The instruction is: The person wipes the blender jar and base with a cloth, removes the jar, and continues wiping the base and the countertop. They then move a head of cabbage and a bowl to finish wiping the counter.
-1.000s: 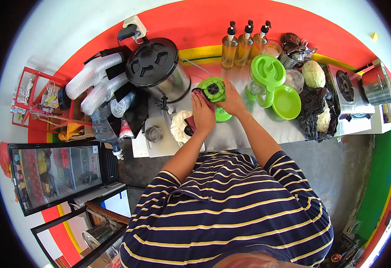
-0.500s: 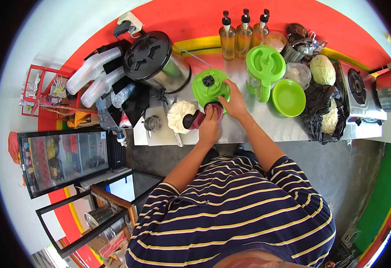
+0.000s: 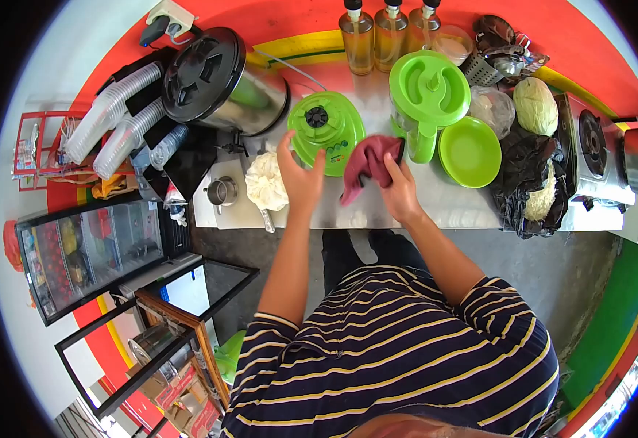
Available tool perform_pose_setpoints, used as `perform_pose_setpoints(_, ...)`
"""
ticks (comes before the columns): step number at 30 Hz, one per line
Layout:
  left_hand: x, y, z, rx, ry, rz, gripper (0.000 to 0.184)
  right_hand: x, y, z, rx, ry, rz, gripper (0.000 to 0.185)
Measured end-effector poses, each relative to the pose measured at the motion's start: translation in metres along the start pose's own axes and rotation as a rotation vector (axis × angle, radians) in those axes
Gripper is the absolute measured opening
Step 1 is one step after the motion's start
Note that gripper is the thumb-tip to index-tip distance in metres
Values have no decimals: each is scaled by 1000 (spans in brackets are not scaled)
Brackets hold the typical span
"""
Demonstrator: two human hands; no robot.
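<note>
A green blender base (image 3: pixel 339 120) with a black coupling on top stands on the metal counter. At its near left edge is my left hand (image 3: pixel 303 179), thumb and fingers spread and nothing held; whether it touches the base I cannot tell. My right hand (image 3: pixel 400 196) grips a maroon cloth (image 3: pixel 368 164), which hangs in folds by the base's right side. A green-lidded pitcher (image 3: pixel 430 87) stands behind and right of the cloth. Beside the pitcher lie green plates (image 3: pixel 470 157). Left of my left hand is a crumpled off-white bundle (image 3: pixel 266 181), with a knife-like handle under it.
A large black-lidded steel container (image 3: pixel 235 87) and stacked plastic cups (image 3: pixel 114 109) fill the left. Three pump bottles (image 3: pixel 390 40) line the back. On the right are a cabbage (image 3: pixel 535 108), a black bag (image 3: pixel 516 179) and a stove (image 3: pixel 596 146). A metal cup (image 3: pixel 222 191) sits front left.
My right hand has left the blender base and now holds the cloth to its right. My left hand has let go of the cloth and moved left, fingers apart. The view has shifted slightly.
</note>
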State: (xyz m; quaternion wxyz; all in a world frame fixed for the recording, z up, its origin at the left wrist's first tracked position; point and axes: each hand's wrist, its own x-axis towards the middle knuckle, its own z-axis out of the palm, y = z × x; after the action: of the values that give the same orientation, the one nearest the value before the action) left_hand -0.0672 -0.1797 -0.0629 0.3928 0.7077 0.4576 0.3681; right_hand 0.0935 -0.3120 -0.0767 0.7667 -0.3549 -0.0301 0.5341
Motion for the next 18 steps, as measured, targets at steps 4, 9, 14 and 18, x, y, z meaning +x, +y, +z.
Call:
perform_pose_setpoints(4, 35, -29, -5, 108, -106, 29, 90, 43, -4, 50, -753, -11, -496, 49)
perform_pose_setpoints(9, 46, -16, -4, 358, -147, 45, 99, 133, 25, 41, -1275, -102, -758, 44)
perform_pose_setpoints(14, 42, -21, -3, 391, -113, 67, 98, 117, 44, 3, -1252, -45, -708, 46)
perform_pose_setpoints(18, 45, -16, -12, 324, -193, 34, 98, 59, 58, -17, -1213, -66, -693, 47)
